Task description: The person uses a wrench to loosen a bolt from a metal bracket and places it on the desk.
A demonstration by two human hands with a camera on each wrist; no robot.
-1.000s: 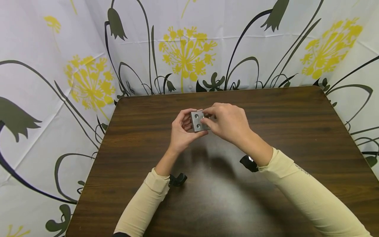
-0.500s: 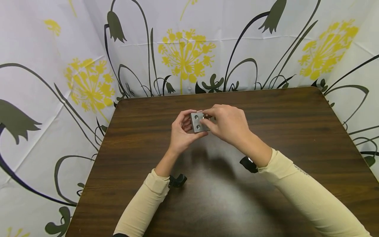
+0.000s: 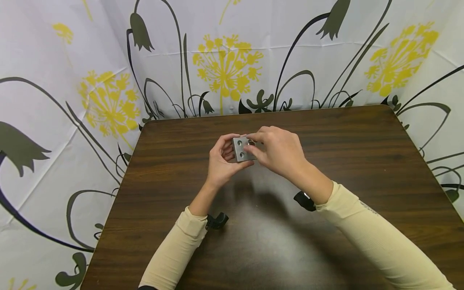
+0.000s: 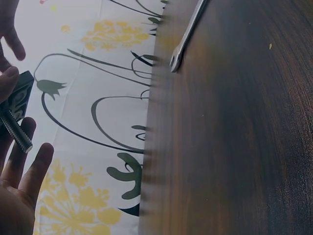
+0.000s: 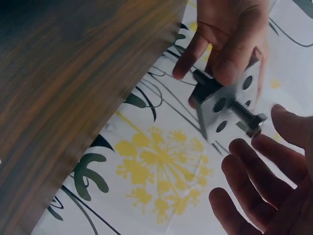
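Note:
My left hand [image 3: 221, 167] holds a small grey metal block [image 3: 239, 149] with round holes by its edges, above the table. A threaded bolt [image 5: 243, 113] passes through one of the holes. Its head sticks out toward my right hand [image 3: 284, 151], whose thumb and index finger are at the head, pinching it in the head view. In the right wrist view the thumb looks slightly apart from the head. From the block's other side juts the bolt's threaded end, as the left wrist view shows. The right fingers partly cover the block in the head view.
A metal wrench [image 4: 187, 36] lies on the brown wooden table [image 3: 174, 161], seen in the left wrist view. Behind the table hangs a white curtain [image 3: 290, 24] with flower prints. Black wrist cameras, such as the left one [image 3: 217, 221], hang under both wrists.
The right thumb and index finger shift slightly at the bolt head, which shows more between them than a second ago. The left hand and the block stay nearly still.

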